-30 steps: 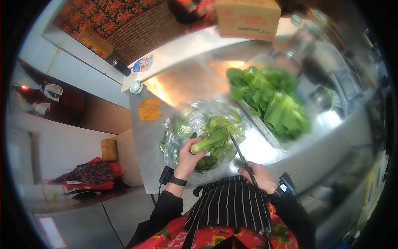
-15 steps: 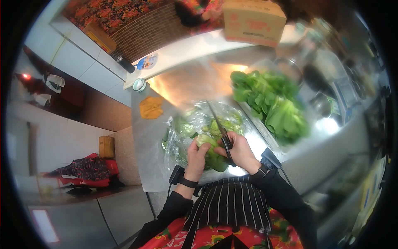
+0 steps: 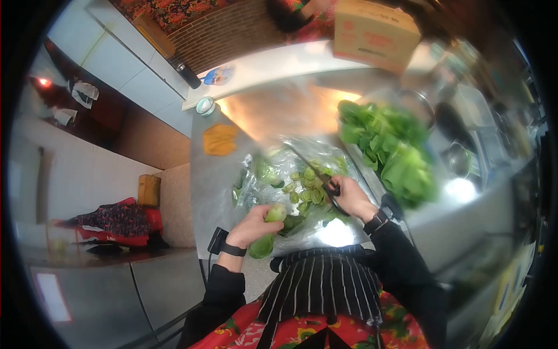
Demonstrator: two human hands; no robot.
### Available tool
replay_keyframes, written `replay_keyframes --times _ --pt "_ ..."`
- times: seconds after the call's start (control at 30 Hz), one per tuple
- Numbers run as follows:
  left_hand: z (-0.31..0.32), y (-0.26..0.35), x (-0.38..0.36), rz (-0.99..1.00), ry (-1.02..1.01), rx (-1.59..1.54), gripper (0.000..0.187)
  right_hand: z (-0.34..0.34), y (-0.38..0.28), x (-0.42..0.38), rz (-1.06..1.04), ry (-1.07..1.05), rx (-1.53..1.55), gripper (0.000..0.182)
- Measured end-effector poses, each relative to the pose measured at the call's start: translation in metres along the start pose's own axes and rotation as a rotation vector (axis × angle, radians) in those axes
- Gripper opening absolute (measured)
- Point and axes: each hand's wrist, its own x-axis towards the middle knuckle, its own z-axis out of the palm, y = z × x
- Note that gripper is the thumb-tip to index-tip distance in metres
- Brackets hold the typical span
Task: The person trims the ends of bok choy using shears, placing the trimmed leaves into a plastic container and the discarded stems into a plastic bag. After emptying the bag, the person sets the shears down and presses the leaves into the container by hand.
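My left hand (image 3: pixel 251 225) is closed around a bok choy (image 3: pixel 268 230), fingers wrapped on its pale stem end, with the leafy end hanging below my wrist at the counter's (image 3: pixel 209 174) near edge. My right hand (image 3: pixel 350 196) is clamped on the handle of a knife (image 3: pixel 314 168), whose blade runs up and away over the plastic bag (image 3: pixel 261 157). That clear bag lies spread in the middle of the counter, just in front of me, and cut green stem pieces (image 3: pixel 307 189) lie heaped on it between my two hands. Toward the counter's right side a pile of leafy greens (image 3: pixel 392 151) sits well apart from the bag. An orange cloth (image 3: pixel 220 139) lies near the left edge, with a small round lid (image 3: pixel 204 105) at the far left corner. A cardboard box (image 3: pixel 375 29) stands on the ledge beyond the far edge.
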Motion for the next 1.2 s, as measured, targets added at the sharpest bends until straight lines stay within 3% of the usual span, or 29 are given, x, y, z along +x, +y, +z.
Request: replay_keyframes --times 0.07,0.1,0.17,0.2,0.27,0.3,0.37,0.43,0.5,0.57,0.73,0.87,1.07,1.2 --pt "-0.007 -0.014 -0.006 0.022 0.027 -0.286 0.025 0.004 0.01 0.003 0.042 0.096 -0.012 0.022" --pt "-0.006 -0.006 -0.004 0.03 0.031 -0.279 0.025 0.006 0.009 0.008 0.032 0.101 -0.011 0.022" --pt "0.007 0.007 -0.006 0.172 0.092 -0.407 0.025 0.019 0.009 0.008 0.229 -0.017 0.343 0.027" --pt "0.013 0.011 -0.003 0.176 0.093 -0.408 0.025 0.019 -0.002 0.004 0.171 -0.011 0.171 0.04" --pt "0.023 0.013 0.002 0.125 0.271 -0.13 0.026 0.019 -0.025 -0.01 0.14 0.018 0.031 0.045" --pt "0.025 0.01 0.005 0.125 0.276 -0.132 0.026 0.018 -0.035 -0.018 0.111 0.047 -0.103 0.051" --pt "0.026 -0.002 0.011 0.312 0.456 0.269 0.028 0.014 -0.045 -0.041 0.141 -0.041 -0.032 0.059" --pt "0.024 0.005 0.013 0.255 0.461 0.274 0.03 0.016 -0.044 -0.06 0.19 -0.236 0.094 0.061" --pt "0.025 0.005 0.018 0.197 0.461 0.278 0.032 0.018 -0.04 -0.073 0.164 -0.255 0.042 0.063" --pt "0.029 0.002 0.025 0.254 0.594 0.506 0.028 0.015 -0.039 -0.079 0.142 -0.266 -0.004 0.065" --pt "0.044 0.016 0.023 0.161 0.564 0.749 0.028 0.018 -0.037 -0.079 0.156 -0.353 -0.086 0.078" --pt "0.049 0.023 0.018 0.079 0.498 0.82 0.029 0.023 -0.03 -0.075 0.184 -0.398 -0.096 0.078" --pt "0.052 0.023 0.021 0.069 0.437 0.925 0.028 0.029 -0.028 -0.064 0.227 -0.432 0.005 0.064" --pt "0.043 -0.006 0.04 0.073 0.415 0.974 0.026 0.04 -0.001 -0.049 0.221 -0.349 -0.156 0.055"
